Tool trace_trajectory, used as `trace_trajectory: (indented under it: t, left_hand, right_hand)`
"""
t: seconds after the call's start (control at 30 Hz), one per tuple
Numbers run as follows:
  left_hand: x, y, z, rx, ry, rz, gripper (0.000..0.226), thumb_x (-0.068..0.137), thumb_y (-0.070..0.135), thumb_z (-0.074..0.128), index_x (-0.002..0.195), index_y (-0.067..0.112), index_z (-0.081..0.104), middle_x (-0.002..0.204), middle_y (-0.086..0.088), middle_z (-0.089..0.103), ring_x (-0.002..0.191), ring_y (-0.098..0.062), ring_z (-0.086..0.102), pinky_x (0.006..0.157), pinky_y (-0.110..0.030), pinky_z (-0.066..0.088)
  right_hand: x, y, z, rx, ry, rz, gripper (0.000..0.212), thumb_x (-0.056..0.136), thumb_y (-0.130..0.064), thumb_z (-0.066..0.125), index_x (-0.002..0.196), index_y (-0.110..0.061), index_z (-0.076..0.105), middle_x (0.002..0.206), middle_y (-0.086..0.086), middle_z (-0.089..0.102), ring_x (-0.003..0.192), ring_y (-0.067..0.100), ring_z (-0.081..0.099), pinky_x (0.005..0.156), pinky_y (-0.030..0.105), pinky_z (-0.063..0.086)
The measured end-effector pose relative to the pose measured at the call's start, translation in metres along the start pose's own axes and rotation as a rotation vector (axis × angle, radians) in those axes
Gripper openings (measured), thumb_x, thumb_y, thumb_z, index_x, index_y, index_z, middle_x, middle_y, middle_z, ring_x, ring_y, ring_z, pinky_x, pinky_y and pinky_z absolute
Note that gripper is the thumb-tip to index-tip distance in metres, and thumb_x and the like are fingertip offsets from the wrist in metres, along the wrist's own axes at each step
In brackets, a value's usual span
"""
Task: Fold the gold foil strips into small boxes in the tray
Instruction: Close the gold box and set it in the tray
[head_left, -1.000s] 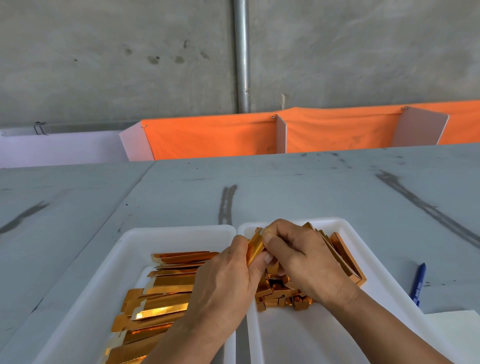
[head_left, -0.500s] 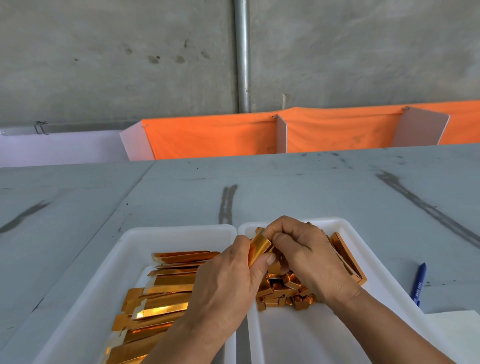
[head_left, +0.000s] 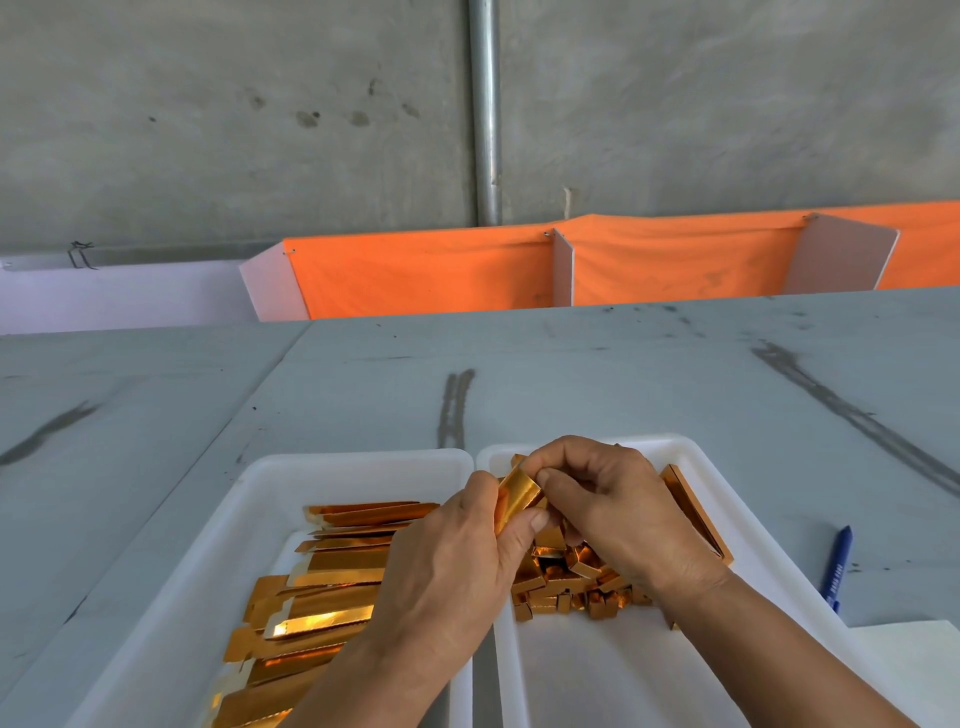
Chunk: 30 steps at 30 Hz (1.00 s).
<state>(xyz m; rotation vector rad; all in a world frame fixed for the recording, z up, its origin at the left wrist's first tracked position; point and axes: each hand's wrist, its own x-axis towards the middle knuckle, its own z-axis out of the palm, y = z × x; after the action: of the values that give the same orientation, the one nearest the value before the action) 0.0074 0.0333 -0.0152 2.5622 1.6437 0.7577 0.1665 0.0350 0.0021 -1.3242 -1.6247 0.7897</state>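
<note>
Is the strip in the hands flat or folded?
Partly folded: the strip curves over between left hand and right hand; no finished box.

Two trays are set side by side on the table (head_left: 623, 374): left tray (head_left: 363, 458), right tray (head_left: 675, 442). Pen (head_left: 837, 566) and paper (head_left: 914, 660) are laid beside the right tray.

Flat strips (head_left: 332, 582) fill the left tray (head_left: 249, 519), folded boxes (head_left: 571, 587) the right tray (head_left: 737, 525) beside it
</note>
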Motion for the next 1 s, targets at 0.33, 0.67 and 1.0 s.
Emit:
trace_trajectory:
  t: [0.33,0.67,1.0]
  left_hand:
    - [-0.0007,-0.0025,0.0037,0.021,0.010,0.020,0.053,0.074,0.076,-0.003,0.088,0.034,0.026,0.066,0.012,0.042,0.054,-0.002,0.046,0.046,-0.014,0.027]
    - [-0.0013,-0.0032,0.0049,0.033,0.006,0.020,0.051,0.075,0.074,-0.004,0.090,0.035,0.025,0.067,0.013,0.040,0.054,-0.002,0.045,0.046,-0.014,0.027]
    - [0.0016,-0.0019,0.0035,0.066,0.037,-0.050,0.044,0.081,0.071,0.008,0.092,0.032,0.027,0.069,0.011,0.044,0.054,-0.005,0.046,0.046,-0.014,0.025]
  right_hand:
    - [0.0020,0.0005,-0.0070,0.077,-0.035,0.020,0.013,0.096,-0.021,0.063,0.093,-0.032,0.069,0.074,-0.001,0.072,0.061,0.010,0.064,0.057,0.025,0.052]
    - [0.0008,0.0039,-0.0077,-0.043,0.008,-0.039,0.015,0.094,-0.026,0.066,0.089,-0.040,0.071,0.078,-0.008,0.070,0.064,0.014,0.063,0.055,0.024,0.052]
    - [-0.0019,-0.0047,-0.0016,0.206,-0.046,0.113,0.020,0.099,-0.023,0.058,0.097,-0.029,0.077,0.080,-0.002,0.074,0.053,0.013,0.059,0.066,0.028,0.054]
